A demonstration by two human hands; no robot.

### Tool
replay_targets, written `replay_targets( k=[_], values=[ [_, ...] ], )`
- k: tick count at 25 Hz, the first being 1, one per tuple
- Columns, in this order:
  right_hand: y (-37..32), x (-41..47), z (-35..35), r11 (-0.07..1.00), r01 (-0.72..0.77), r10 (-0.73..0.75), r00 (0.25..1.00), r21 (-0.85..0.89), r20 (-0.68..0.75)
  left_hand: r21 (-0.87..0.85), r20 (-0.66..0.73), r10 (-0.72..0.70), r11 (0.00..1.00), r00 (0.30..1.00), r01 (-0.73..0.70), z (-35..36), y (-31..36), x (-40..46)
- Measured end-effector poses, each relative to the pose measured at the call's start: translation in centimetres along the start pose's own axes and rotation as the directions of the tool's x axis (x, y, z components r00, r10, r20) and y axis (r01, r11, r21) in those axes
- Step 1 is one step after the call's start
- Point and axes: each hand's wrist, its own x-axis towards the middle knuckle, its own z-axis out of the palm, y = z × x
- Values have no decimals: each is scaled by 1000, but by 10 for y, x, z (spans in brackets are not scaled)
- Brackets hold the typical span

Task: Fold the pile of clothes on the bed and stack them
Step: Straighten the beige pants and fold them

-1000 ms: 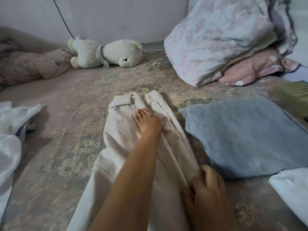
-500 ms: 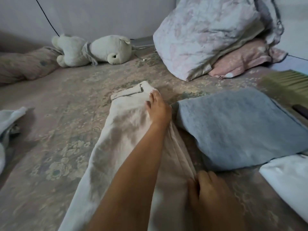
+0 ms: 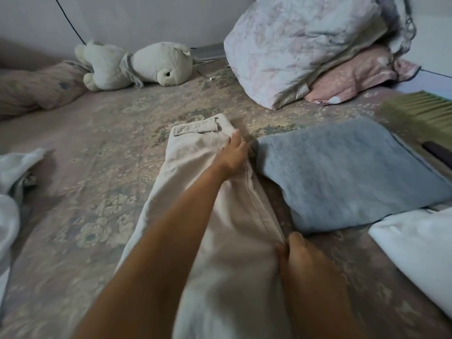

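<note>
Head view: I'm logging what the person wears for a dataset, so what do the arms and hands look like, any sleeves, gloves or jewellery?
Both are bare. The left hand and its long forearm show no sleeve, glove, watch or ring. The right hand is likewise uncovered, with no visible jewellery, though motion blur softens it.

A floral bedspread [image 3: 97, 204] meets a plain pale wall [image 3: 146, 18] in dim light.

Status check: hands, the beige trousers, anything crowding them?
Left hand flat on the beige trousers near the waistband. Right hand pinching their right edge. Folded blue towel close against that side.
</note>
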Motion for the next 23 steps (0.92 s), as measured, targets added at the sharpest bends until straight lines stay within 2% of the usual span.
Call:
replay_targets(
  k=[2,4,7,9,12,14,16,17,19,20,21,23],
  values=[
    [-2,0,-5,1000,-20,20,1000,9,-20,190,98,101,975,990,-118,-9,-3,-27],
    [-2,2,0,998,-68,68,998,-8,-11,376,192,33,921,981,-105,3,-9,-45],
    [-9,-3,-7,994,-110,110,994,5,4,576,204,-18,811,979,-105,35,-15,-53],
    [-1,-3,-7,997,-83,83,996,5,-37,567,142,-20,821,990,-65,44,-16,-45],
    [-1,-1,1,979,-141,144,990,-149,9,576,139,-105,817,985,6,54,-16,-31],
    [-1,0,7,980,-84,52,983,-178,-177,572,182,-125,820,975,-2,50,-10,-31],
    [-6,-11,4,967,38,-122,937,-251,-327,381,166,-50,924,985,-18,30,5,-51],
    [-8,-22,8,952,153,-241,910,-266,-337,324,114,-6,945,993,-32,18,11,-70],
    [-11,-53,15,891,377,-435,866,-252,-245,419,46,75,904,996,-88,-3,5,-130],
    [-8,-64,22,872,424,-468,868,-244,-165,506,36,95,857,995,-101,-8,-8,-170],
    [-1,-72,28,864,438,-470,879,-248,-86,577,34,99,811,995,-100,-9,-28,-210],
    [8,-75,33,867,420,-450,891,-268,-60,651,-16,113,755,993,-76,-5,-53,-285]
  ],
)
